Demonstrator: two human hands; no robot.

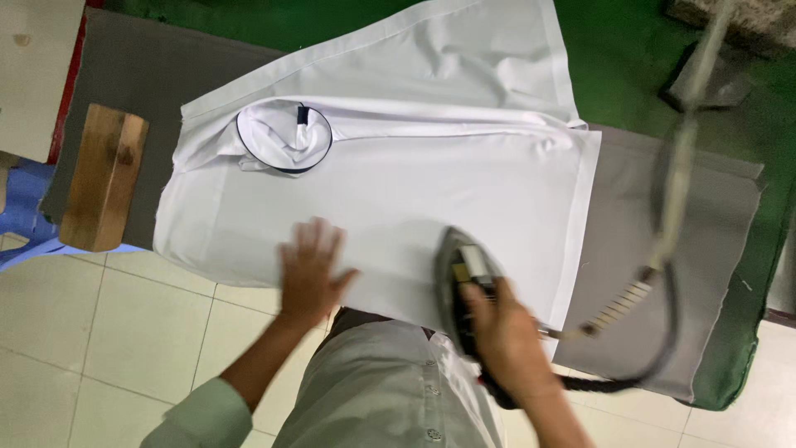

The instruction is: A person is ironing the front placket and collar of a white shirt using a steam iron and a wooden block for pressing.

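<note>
A white shirt [431, 182] with a dark-edged collar [286, 137] lies spread flat on a grey padded ironing table [655, 216]. My left hand [311, 270] rests flat on the shirt's near edge, fingers spread. My right hand [506, 332] grips the handle of a dark iron [464, 270], which sits on the shirt's near right part with its tip pointing away from me. A thick hose and cable [676, 191] run from the iron's back up to the right.
A wooden block [104, 176] lies on the table's left end. A blue plastic stool [25, 207] stands at the far left. Pale floor tiles [124, 332] lie below, green flooring [622, 50] beyond the table, and a dark metal base [705, 79] at top right.
</note>
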